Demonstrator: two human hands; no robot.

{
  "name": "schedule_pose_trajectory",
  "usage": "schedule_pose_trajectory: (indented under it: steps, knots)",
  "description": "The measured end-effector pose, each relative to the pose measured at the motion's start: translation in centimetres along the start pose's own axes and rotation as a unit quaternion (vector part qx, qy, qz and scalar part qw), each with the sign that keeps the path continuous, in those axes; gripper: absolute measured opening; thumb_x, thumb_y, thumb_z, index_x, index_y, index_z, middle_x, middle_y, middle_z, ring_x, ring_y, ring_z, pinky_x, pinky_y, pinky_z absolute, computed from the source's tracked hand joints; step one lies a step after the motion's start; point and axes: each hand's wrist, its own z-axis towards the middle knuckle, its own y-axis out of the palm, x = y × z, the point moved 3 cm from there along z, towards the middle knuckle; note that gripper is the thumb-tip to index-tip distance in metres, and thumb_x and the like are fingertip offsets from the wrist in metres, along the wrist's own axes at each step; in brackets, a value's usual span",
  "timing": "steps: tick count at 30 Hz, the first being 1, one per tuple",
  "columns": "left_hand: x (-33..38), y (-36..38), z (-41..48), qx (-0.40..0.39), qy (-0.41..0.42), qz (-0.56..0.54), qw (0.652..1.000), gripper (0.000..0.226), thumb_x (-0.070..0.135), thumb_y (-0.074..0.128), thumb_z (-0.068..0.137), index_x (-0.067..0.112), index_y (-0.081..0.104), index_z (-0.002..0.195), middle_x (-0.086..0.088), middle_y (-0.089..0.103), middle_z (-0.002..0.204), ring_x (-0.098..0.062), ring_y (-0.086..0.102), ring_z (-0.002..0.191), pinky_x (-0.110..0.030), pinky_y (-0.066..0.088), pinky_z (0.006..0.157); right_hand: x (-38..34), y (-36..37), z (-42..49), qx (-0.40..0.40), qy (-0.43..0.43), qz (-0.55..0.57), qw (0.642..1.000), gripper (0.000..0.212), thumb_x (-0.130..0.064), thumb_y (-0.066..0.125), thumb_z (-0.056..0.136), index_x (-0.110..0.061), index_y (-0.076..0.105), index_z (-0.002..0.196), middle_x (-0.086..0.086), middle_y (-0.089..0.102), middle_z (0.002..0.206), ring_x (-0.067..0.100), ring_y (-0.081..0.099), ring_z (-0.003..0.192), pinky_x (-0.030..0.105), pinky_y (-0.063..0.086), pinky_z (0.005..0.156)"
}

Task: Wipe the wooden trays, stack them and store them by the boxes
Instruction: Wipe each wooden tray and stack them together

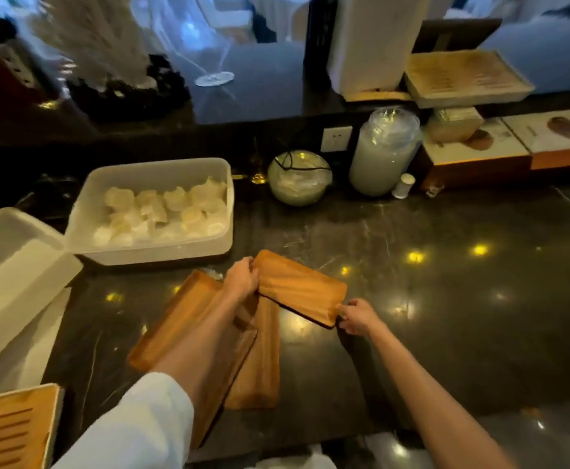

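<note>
A rectangular wooden tray (300,286) is held between both hands just above the dark marble counter (446,299). My left hand (241,277) grips its far left end. My right hand (356,314) pinches its near right corner. Under my left forearm lie other wooden trays: one (175,319) slanting to the left and one (260,363) pointing toward me, overlapping. White and orange boxes (500,154) stand at the back right of the counter. No cloth is visible in either hand.
A white plastic tub (155,211) with pale cups sits behind the trays. White foam boxes (13,275) fill the left side. A slatted bamboo tray (9,431) is bottom left. A jar of lids (383,150) and a round bowl (299,177) stand at the back.
</note>
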Motion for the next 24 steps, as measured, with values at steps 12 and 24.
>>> schedule_pose_trajectory:
  steps: [12, 24]
  knots:
    - [-0.9, -0.3, 0.4, 0.007, -0.124, -0.226, 0.966, 0.028, -0.006, 0.049, 0.086, 0.004, 0.058, 0.111, -0.022, 0.061, 0.116, -0.034, 0.059, 0.106, -0.040, 0.052, 0.087, 0.0, -0.7, 0.4, -0.027, -0.002, 0.161, 0.987, 0.017, 0.001, 0.053, 0.095, -0.012, 0.051, 0.105, 0.012, 0.056, 0.084, 0.014, 0.055, 0.061, 0.018, 0.047, 0.046]
    - [7.2, 9.7, -11.3, 0.098, -0.150, -0.497, 0.849, 0.038, -0.008, 0.065, 0.084, 0.002, 0.060, 0.120, -0.011, 0.065, 0.094, -0.019, 0.063, 0.080, -0.022, 0.055, 0.065, 5.3, -18.6, 0.8, 0.057, -0.208, 0.232, 0.949, 0.027, -0.006, 0.068, 0.086, -0.006, 0.065, 0.113, 0.011, 0.068, 0.097, 0.019, 0.063, 0.085, 0.025, 0.052, 0.067]
